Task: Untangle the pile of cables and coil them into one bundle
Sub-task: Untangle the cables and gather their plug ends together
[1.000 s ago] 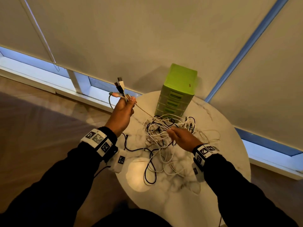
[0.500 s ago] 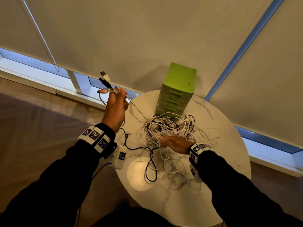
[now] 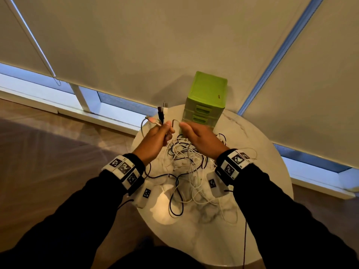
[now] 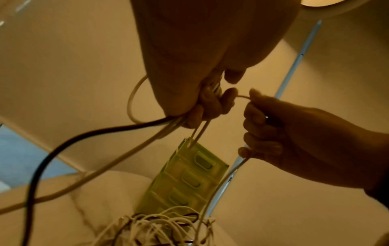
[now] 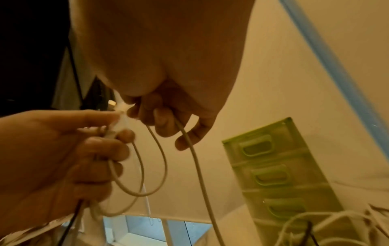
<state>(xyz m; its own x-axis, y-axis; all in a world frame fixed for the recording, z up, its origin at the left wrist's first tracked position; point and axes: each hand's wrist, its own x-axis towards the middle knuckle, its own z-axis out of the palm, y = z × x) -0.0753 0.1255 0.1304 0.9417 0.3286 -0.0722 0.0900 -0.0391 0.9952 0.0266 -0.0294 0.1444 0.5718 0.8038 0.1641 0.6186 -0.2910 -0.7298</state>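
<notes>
A tangle of white and black cables (image 3: 186, 162) lies on the round marble table (image 3: 252, 191). My left hand (image 3: 159, 136) is raised above the table's far left edge and grips several cable ends, whose plugs (image 3: 161, 113) stick up past the fingers. My right hand (image 3: 196, 136) is raised just to its right and pinches a white cable (image 5: 195, 158) that arcs across to the left hand and hangs down to the pile. In the left wrist view a black cable (image 4: 63, 146) and white ones trail down from the left fist (image 4: 202, 106).
A green plastic drawer unit (image 3: 206, 100) stands at the table's far edge, right behind both hands. Roller blinds (image 3: 174, 45) cover the windows beyond. Wooden floor (image 3: 48, 162) lies to the left of the table.
My right hand has risen from the pile, bringing a white cable up beside the left hand. The left hand has moved right and closer over the table, still holding the plug ends.
</notes>
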